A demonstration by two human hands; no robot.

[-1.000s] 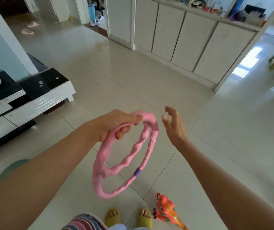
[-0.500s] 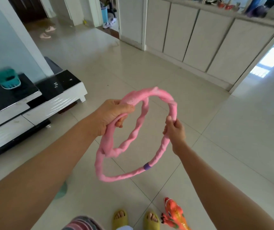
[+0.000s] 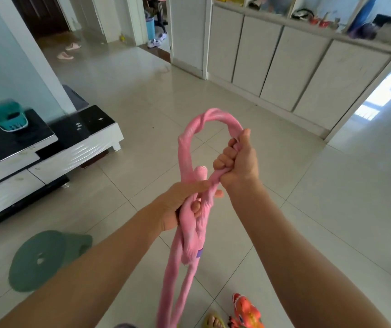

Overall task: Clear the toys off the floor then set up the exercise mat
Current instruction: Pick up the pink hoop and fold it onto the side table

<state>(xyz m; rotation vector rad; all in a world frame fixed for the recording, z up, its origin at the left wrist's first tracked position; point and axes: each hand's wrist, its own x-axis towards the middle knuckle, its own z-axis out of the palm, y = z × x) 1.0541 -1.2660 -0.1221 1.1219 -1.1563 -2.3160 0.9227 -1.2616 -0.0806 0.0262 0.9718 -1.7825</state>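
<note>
Holding the pink hoop in front of the body, both hands close around it. The left hand grips its gathered strands low, fingers curled around them. The right hand grips the upper loop in a tight fist. Its lower part hangs toward the floor. An orange toy lies on the tiles near the feet, and a green disc lies at the left.

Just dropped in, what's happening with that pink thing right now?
A person is gathering a pink ribbed hoop with both hands. The left hand grips the bunched strands low, the right hand grips the loop higher up. An orange toy dinosaur and a green disc lie on the tiled floor.
</note>
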